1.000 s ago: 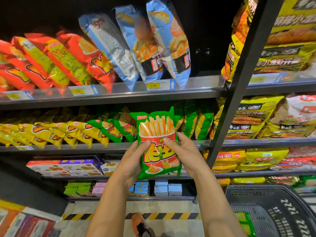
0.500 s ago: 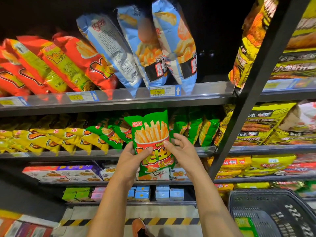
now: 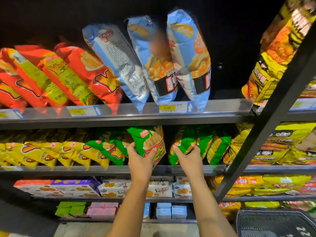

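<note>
The left hand [image 3: 140,157] grips the green fries bag [image 3: 147,142] at the middle shelf [image 3: 213,168], fingers [image 3: 132,146] curled round it; the right hand [image 3: 189,157] clasps a neighbouring green bag [image 3: 185,142] just right.

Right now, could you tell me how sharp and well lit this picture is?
Head view: red snack bags at left smear with blur, the 2.90 price tag reads clearly, the top is dark, and the shelf post leans, likely wide-angle distortion.
</note>
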Available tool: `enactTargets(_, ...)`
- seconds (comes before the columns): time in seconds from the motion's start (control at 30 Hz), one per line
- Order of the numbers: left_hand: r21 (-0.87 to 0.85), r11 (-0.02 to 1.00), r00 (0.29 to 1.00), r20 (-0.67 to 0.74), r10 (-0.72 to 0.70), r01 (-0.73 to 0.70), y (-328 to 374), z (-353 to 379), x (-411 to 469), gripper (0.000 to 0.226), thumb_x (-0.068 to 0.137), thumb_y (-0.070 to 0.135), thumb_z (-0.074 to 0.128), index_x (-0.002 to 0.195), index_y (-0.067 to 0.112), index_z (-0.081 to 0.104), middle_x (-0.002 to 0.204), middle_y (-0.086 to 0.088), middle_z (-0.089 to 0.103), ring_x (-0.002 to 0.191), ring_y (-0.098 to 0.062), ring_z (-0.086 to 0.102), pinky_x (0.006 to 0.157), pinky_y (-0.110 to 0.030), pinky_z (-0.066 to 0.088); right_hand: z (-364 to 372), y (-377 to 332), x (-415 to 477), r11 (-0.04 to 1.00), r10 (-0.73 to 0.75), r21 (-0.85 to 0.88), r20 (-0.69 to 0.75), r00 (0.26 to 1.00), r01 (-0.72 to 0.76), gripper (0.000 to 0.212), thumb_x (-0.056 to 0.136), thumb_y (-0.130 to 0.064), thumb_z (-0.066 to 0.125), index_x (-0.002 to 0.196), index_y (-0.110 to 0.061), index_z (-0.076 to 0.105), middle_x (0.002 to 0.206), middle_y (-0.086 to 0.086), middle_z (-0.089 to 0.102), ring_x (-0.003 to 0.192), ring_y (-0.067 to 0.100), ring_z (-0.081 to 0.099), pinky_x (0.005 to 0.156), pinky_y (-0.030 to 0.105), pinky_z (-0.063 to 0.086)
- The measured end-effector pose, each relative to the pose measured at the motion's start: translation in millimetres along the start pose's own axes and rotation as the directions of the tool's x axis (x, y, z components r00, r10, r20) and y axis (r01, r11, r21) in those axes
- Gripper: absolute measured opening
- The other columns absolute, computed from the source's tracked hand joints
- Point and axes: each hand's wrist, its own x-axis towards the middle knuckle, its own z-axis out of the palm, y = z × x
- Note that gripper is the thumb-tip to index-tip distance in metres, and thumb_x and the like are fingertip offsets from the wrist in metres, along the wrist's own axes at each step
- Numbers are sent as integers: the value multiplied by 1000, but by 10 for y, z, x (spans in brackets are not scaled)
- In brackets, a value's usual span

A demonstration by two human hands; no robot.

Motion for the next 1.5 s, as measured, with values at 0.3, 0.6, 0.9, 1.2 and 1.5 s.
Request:
enactTargets(0.3, 91, 992, 990, -123, -73, 84, -103, 408, 329, 76, 82, 34, 90, 139, 19, 42, 115, -2, 58, 109, -27, 59, 90, -40, 50, 189, 1, 174, 987, 85, -135, -51, 995, -91, 79, 88, -52, 80, 139, -6, 39, 132, 14, 60, 126, 36, 57, 94, 41, 46)
enactTargets(0.6, 81, 973, 963, -186, -197, 215, -167, 625, 381, 64, 87, 21, 86, 134, 11, 43, 109, -12, 64, 106, -40, 64, 84, -43, 50, 214, -31, 215, 975, 50, -213, -96, 994, -70, 58, 96, -42, 74, 129, -5, 45, 124, 15, 65, 122, 37, 59, 95, 42, 44)
enactTargets(0.9, 36, 944, 924, -221, -313, 329, -188, 538, 240, 96, 85, 28, 88, 155, 3, 28, 137, -29, 61, 125, -47, 61, 97, -51, 50, 143, -34, 155, 981, 29, -187, -90, 995, -46, 60, 95, -42, 75, 133, -8, 44, 128, 13, 65, 126, 36, 58, 100, 44, 46)
enactTargets(1.2, -20, 947, 923, -217, -318, 321, -168, 421, 147, 92, 81, 27, 91, 150, 5, 33, 147, -21, 53, 133, -40, 55, 107, -49, 48, -58, -25, 71, 999, -34, -28, -98, 995, 31, 52, 91, -46, 78, 122, -15, 50, 115, 3, 67, 113, 28, 61, 92, 43, 52)
enactTargets(1.5, -33, 883, 883, 34, -467, 468, -161, 155, -161, 89, 90, 49, 78, 153, 9, 28, 159, -22, 41, 145, -42, 43, 119, -57, 39, -605, 29, -173, 992, -96, 84, 32, 995, 93, 45, 89, -43, 81, 121, -19, 61, 107, -11, 71, 101, 13, 68, 88, 36, 55)
